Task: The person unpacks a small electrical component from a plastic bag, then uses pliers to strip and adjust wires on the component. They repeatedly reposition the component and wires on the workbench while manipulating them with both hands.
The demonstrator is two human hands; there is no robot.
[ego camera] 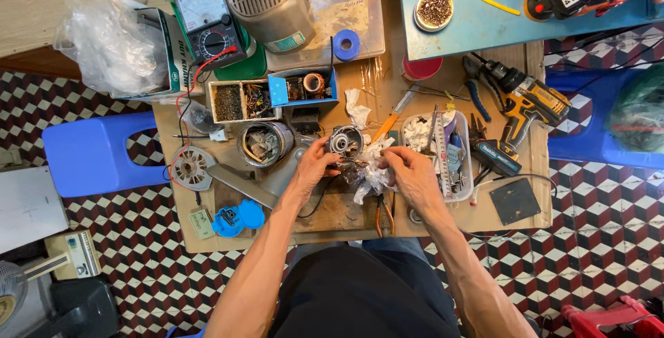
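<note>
**Gripping a small motor core over a cluttered workbench**

Holding the round metal motor part (345, 142) at the middle of the low wooden table (532, 68), the left hand (315, 165) has its fingers curled around the part's left side, thumb up against it. The right hand (411, 172) sits just to the right, fingers bent and closed on a crumpled white cloth (370, 172) that lies between the two hands and touches the motor part. Whether the right fingertips also reach the motor itself cannot be told.

Below the hands a pair of orange-handled pliers (384, 217) lies on the table edge. Left of the left hand stands an open metal can (265, 143) filled with scrap, and further left a flat round fan plate (190, 169). Behind the can sits a tray of small parts (241, 101) and a blue box (304, 87). An analogue multimeter (207, 23) with a red lead stands at the table's far left. To the right, a clear plastic tub (443, 148) holds tools, and a yellow cordless drill (526, 106) lies beyond it. A blue plastic stool (93, 155) stands on the checkered floor, left of the table.
</note>
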